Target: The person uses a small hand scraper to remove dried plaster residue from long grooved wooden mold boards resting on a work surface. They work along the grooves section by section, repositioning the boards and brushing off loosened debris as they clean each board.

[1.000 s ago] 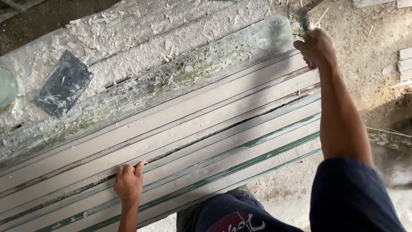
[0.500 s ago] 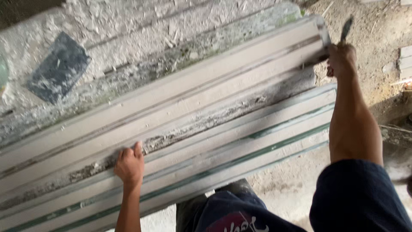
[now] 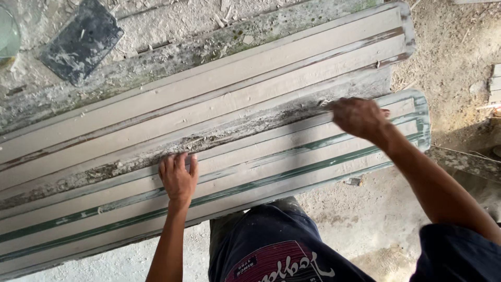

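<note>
Daylight falls on a bare, sandy dirt floor [image 3: 449, 57] strewn with grit and dry straw-like bits. At the far side runs a rough grey concrete slab [image 3: 172, 21], flaked with white debris and faintly mossy green. A dark square plastic sheet [image 3: 81, 42] lies on it, smeared with pale dust.

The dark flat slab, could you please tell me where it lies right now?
In the head view, the dark flat slab lies at the upper left on the rough grey surface, beyond the pale moulded lengths and away from both hands.
</note>
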